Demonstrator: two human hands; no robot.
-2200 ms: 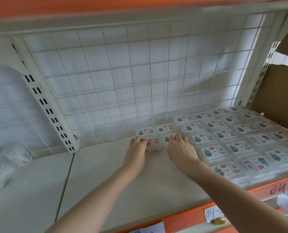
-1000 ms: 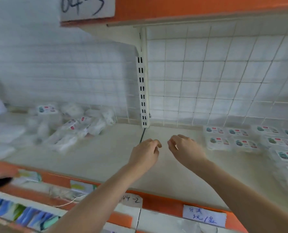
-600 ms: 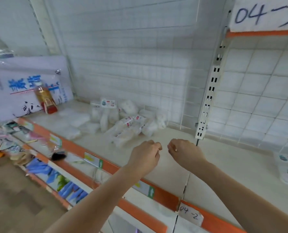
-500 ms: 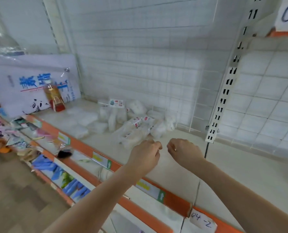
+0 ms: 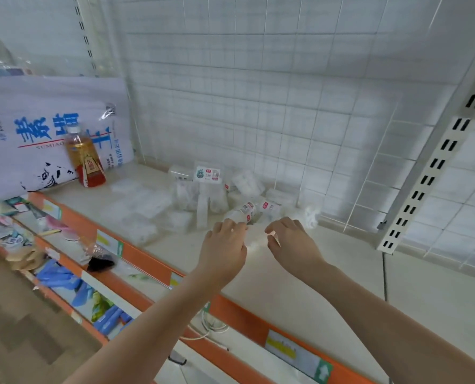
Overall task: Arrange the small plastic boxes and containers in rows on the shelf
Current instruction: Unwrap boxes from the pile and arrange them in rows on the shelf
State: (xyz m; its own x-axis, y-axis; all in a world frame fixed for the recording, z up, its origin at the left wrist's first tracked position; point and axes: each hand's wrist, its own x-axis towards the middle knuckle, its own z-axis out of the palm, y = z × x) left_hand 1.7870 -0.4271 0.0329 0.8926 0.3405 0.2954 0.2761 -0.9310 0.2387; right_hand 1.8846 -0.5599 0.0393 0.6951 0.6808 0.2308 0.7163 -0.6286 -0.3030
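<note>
Shelf [image 5: 300,284]: loose heap of small plastic boxes [image 5: 211,195], unsorted. I see left hand [image 5: 224,252] and right hand [image 5: 293,245] near it, fingers loosely curled, holding nothing.

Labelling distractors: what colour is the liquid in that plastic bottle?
Amber, in the clear plastic bottle with red label; head view.

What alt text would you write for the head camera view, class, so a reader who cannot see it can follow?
Two bare hands, left hand and right hand, reach empty toward a loose pile of small plastic boxes on a cream shelf backed by a white wire grid. Farther left stand an amber drink bottle and a large white printed bag.
</note>
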